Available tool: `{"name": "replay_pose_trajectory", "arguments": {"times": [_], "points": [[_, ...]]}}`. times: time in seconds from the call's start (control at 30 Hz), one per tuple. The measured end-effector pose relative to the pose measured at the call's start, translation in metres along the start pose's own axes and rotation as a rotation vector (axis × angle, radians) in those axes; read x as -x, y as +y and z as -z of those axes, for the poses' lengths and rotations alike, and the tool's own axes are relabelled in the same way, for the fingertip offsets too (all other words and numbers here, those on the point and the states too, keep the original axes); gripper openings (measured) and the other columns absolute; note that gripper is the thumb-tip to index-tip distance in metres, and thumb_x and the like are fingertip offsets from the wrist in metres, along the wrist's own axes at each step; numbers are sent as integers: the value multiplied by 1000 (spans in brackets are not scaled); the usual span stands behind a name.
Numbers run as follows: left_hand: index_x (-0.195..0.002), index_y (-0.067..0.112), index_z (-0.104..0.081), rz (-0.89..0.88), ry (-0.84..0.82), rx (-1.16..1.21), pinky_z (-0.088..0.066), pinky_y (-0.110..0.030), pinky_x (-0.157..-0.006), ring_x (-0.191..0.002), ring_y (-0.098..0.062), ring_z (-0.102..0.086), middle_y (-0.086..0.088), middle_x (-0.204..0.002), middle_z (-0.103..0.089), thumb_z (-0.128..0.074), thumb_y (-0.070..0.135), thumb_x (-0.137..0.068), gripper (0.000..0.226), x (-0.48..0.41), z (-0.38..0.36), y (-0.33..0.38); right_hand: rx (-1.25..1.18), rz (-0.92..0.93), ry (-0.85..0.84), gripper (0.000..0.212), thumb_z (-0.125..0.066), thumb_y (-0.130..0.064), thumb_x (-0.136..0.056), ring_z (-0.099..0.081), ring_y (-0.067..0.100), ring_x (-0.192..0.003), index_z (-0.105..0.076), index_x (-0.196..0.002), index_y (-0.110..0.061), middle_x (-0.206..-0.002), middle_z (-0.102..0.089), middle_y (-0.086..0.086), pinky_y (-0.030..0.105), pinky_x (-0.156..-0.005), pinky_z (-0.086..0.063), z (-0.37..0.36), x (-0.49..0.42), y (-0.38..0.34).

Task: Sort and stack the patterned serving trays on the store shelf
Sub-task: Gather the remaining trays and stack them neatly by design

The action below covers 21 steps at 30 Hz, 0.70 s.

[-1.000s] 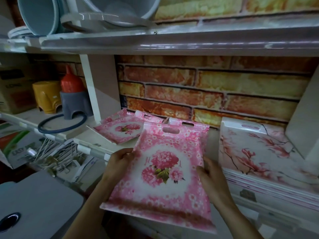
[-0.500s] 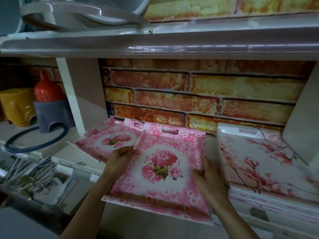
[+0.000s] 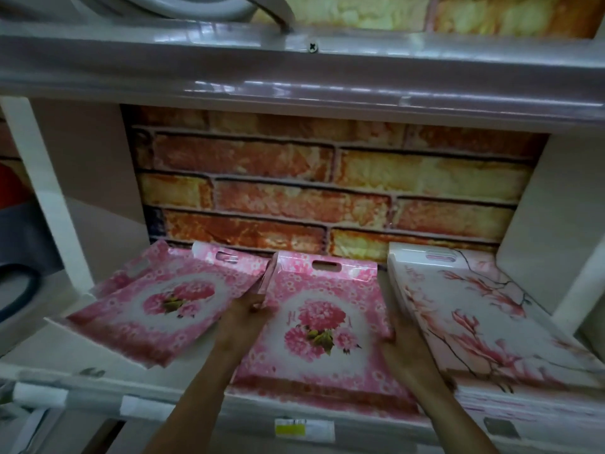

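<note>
Pink rose tray [image 3: 314, 329] lies in the middle of the store shelf [image 3: 98, 381], 2 hands on it.
Left hand [image 3: 244, 317] grips its left edge, right hand [image 3: 402, 344] its right. Best pushed square toward the brick backing [image 3: 294, 191], clear of the tilted pink tray [image 3: 157, 306] and the magnolia tray stack [image 3: 484, 322].

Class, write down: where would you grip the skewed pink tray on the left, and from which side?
Take the skewed pink tray by its near rim, from the front: probably easiest, since the handle slot lies back by the brick wall.
</note>
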<state>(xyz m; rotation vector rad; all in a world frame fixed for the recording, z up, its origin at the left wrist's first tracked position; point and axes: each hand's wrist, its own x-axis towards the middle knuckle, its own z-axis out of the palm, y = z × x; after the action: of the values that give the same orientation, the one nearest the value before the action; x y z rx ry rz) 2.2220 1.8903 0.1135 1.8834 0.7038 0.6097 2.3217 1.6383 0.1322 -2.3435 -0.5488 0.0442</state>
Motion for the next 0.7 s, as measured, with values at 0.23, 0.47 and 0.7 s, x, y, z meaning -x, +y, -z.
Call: {"name": "replay_pose_trajectory", "arguments": {"times": [0.23,0.47,0.7], "points": [[-105,18,-71,-53,52,-203,-57,-40,-72,-80,-29,-69,-10,-91,-73,-67,22,-85,20,-11,-12,-5,-14,36,-21,27,-45,-7,-94,-58,15,-91,-60,-114,-16,-107,-65,2,28,-86,-48,0,-16,-4],[-119,20,-64,-162,55,-594,-57,-38,-79,-94,-28,-68,-8,-107,-71,-50,26,-91,32,-18,-20,3,-89,66,-22,25,-46,-6,-95,-50,3,-69,-52,-88,-30,-83,-55,-12,15,-64,-38,-2,-26,-1],[-121,22,-62,-176,34,-781,-55,-35,-82,-99,-25,-68,-5,-108,-71,-52,31,-91,33,-28,-24,5,-98,-23,0,26,-47,3,-87,-53,10,-72,-58,-88,-20,-83,-58,-4,21,-64,-39,-7,-42,6]]}}
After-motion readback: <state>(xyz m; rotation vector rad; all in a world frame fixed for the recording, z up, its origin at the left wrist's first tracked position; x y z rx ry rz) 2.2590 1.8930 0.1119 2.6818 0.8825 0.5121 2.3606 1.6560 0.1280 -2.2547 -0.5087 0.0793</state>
